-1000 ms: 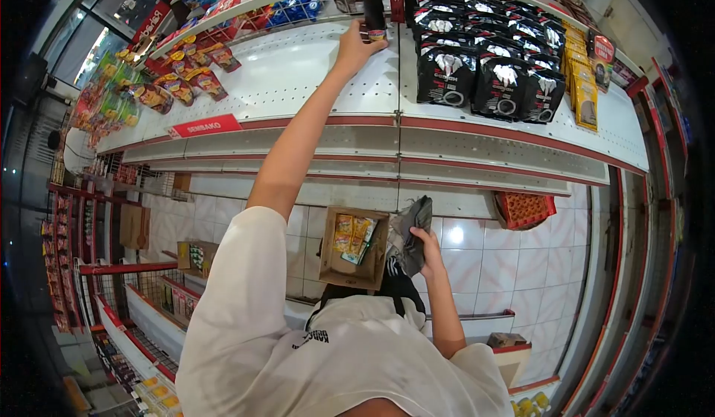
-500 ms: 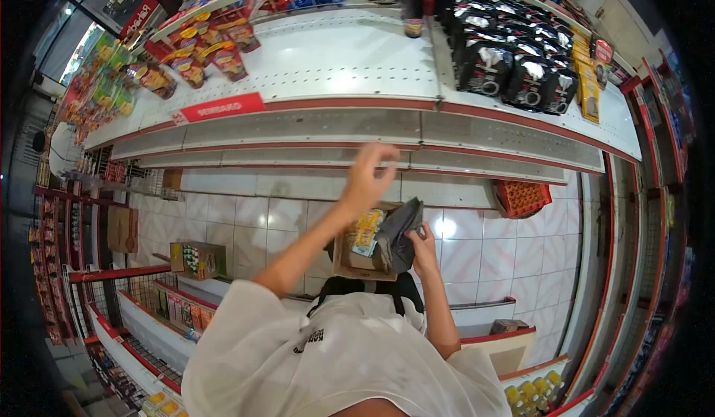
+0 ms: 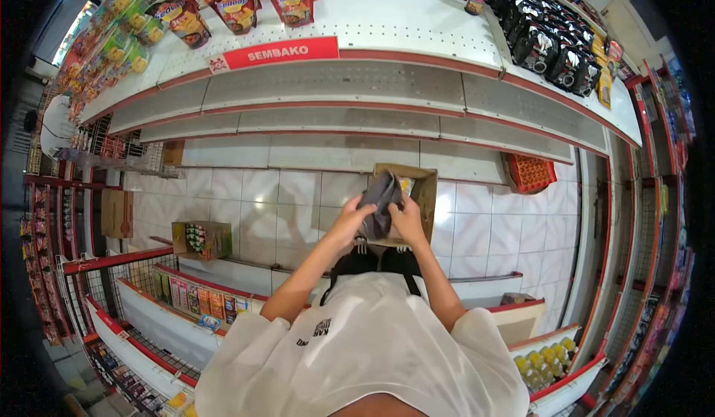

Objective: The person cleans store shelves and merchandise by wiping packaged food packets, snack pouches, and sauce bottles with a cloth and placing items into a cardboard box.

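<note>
A dark grey cloth [image 3: 383, 202] is held between both hands in front of the body. My left hand [image 3: 350, 222] grips its left side, and my right hand [image 3: 407, 219] pinches its right edge. Just beneath and behind the cloth stands an open cardboard box [image 3: 425, 197], with a yellow and white packet [image 3: 407, 185] partly visible inside. The cloth and hands hide much of the box's inside.
Ahead is a white shelf unit [image 3: 387, 26] with a red SEMBAKO sign [image 3: 281, 52], red pouches [image 3: 235, 7] and black packs [image 3: 536, 48]. A red crate [image 3: 531, 173] sits low at right. Another cardboard box [image 3: 202, 239] stands on the left.
My left hand has come down from near the shelf edge and taken hold of the cloth. The cloth has moved left, and the view has shifted.
</note>
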### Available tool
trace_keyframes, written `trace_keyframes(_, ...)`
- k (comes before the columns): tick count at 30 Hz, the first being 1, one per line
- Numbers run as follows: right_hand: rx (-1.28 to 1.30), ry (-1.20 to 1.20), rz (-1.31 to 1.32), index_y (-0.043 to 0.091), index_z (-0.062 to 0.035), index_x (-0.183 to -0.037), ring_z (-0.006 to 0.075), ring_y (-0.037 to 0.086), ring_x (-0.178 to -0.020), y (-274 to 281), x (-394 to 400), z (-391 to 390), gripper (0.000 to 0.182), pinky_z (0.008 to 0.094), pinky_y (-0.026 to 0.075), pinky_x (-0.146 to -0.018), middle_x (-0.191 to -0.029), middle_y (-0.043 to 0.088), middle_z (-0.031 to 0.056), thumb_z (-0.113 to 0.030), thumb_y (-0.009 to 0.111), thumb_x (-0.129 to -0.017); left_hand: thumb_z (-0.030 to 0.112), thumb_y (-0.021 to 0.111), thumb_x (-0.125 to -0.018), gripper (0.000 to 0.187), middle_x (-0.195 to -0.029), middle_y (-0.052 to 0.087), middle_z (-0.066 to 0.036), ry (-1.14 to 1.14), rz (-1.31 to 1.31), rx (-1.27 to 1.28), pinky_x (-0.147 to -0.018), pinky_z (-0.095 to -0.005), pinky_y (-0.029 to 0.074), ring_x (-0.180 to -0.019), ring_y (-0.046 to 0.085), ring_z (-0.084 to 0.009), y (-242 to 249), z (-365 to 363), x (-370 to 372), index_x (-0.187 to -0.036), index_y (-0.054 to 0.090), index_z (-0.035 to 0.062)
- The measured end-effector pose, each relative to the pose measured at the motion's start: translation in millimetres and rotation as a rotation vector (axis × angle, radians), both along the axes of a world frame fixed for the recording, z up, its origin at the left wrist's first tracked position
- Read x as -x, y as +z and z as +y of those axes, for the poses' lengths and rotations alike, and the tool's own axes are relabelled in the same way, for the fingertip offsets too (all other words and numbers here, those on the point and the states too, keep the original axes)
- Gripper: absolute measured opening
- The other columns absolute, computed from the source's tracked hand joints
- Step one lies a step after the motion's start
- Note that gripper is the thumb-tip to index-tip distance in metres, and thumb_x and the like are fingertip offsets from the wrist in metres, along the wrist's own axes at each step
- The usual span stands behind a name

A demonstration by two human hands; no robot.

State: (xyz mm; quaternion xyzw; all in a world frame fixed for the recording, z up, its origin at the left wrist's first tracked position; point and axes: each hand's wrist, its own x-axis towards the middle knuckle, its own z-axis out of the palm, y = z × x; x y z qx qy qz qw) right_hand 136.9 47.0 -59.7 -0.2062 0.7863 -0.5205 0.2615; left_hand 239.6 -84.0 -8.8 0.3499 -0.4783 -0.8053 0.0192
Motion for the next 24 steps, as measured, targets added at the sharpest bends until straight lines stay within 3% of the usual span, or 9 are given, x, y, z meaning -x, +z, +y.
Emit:
trace_keyframes(6, 0.06, -0.036, 0.038, 0.06, 0.0037, -0.091, 0.01, 0.056, -0.072, 47, 26, 1, 0.015, 0.0243, 0.045, -0.066, -0.077, 0.061, 0.0059, -0.006, 0.057, -0.08, 0.018, 0.067, -0.084, 0.051, -0.115, 0.06, -0.009, 0.04, 0.069, -0.03, -0.092, -0.0306, 0.044, -0.106, 0.056, -0.0173, 6, -15, 6, -0.126, 0.048, -0.0037)
trace_keyframes(7, 0.2, -0.057, -0.13, 0.06, 0.0017, -0.092, 0.0101, 0.056, -0.074, 45, 32, 4, 0.012, 0.0234, 0.044, -0.069, -0.08, 0.061, 0.0008, -0.006, 0.055, -0.083, 0.018, 0.067, -0.085, 0.05, -0.115, 0.06, -0.009, 0.029, 0.122, -0.064, -0.091, -0.0306, 0.045, -0.105, 0.057, -0.017, 13, -15, 10, -0.126, 0.048, -0.0033)
trace_keyframes(11, 0.26, -0.109, -0.389, 0.062, -0.0013, -0.1, 0.0117, 0.056, -0.085, 60, 62, 27, 0.019, 0.0258, 0.044, -0.071, -0.092, 0.063, 0.0037, -0.012, 0.059, -0.085, 0.014, 0.065, -0.086, 0.044, -0.112, 0.06, -0.011, 0.091, 0.123, -0.05, -0.088, -0.0303, 0.047, -0.099, 0.059, -0.0164, 42, -3, 24, -0.123, 0.049, -0.0035)
trace_keyframes(13, 0.442, -0.11, -0.933, 0.053, -0.0028, -0.118, 0.0115, 0.052, -0.1, 68, 73, 42, 0.036, 0.0253, 0.042, -0.085, -0.109, 0.057, 0.0067, -0.007, 0.063, -0.084, 0.014, 0.065, -0.086, 0.044, -0.112, 0.06, -0.01, 0.053, 0.121, -0.045, -0.088, -0.0302, 0.047, -0.099, 0.059, -0.0161, 56, 5, 31, -0.123, 0.05, -0.0034)
trace_keyframes(14, 0.44, -0.115, -0.944, 0.053, -0.0028, -0.118, 0.0115, 0.052, -0.1, 71, 76, 50, 0.036, 0.0253, 0.042, -0.085, -0.109, 0.057, 0.0067, -0.007, 0.063, -0.084, 0.014, 0.065, -0.086, 0.043, -0.112, 0.061, -0.01, 0.015, 0.127, -0.04, -0.088, -0.0301, 0.047, -0.098, 0.059, -0.0159, 62, 9, 35, -0.122, 0.051, -0.0033)
trace_keyframes(16, 0.334, 0.226, -0.482, 0.045, -0.0046, -0.128, 0.015, 0.051, -0.108, 71, 78, 63, 0.052, 0.0292, 0.043, -0.089, -0.119, 0.053, 0.0092, -0.007, 0.067, -0.081, 0.013, 0.064, -0.086, 0.041, -0.112, 0.061, -0.01, -0.007, 0.099, 0.0, -0.087, -0.0296, 0.047, -0.099, 0.059, -0.0158, 75, 17, 46, -0.122, 0.052, -0.0035)
trace_keyframes(18, 0.306, 0.251, -0.479, 0.044, -0.0047, -0.131, 0.0178, 0.052, -0.11, 65, 94, 74, 0.058, 0.0323, 0.042, -0.094, -0.118, 0.054, 0.0109, -0.002, 0.069, -0.078, 0.012, 0.063, -0.086, 0.042, -0.113, 0.061, -0.01, -0.032, 0.095, -0.006, -0.087, -0.0298, 0.047, -0.1, 0.059, -0.0161, 91, 23, 54, -0.123, 0.051, -0.0032)
trace_keyframes(22, 0.685, 0.125, -0.896, 0.043, -0.0046, -0.134, 0.0236, 0.055, -0.111, 83, 105, 91, 0.052, 0.0358, 0.043, -0.097, -0.119, 0.057, 0.0116, -0.023, 0.06, -0.088, 0.012, 0.063, -0.087, 0.045, -0.116, 0.059, -0.011, -0.082, 0.159, -0.189, -0.088, -0.0317, 0.049, -0.103, 0.059, -0.0177, 123, 28, 63, -0.127, 0.048, -0.0022)
trace_keyframes(24, 1.143, -0.137, -1.404, 0.046, -0.0027, -0.131, 0.0285, 0.057, -0.109, 88, 97, 75, 0.058, 0.0414, 0.043, -0.098, -0.126, 0.054, 0.0185, -0.044, 0.051, -0.091, 0.013, 0.063, -0.087, 0.046, -0.116, 0.059, -0.012, -0.071, 0.18, -0.164, -0.087, -0.0307, 0.048, -0.103, 0.059, -0.0174, 118, 38, 63, -0.127, 0.047, -0.0037)
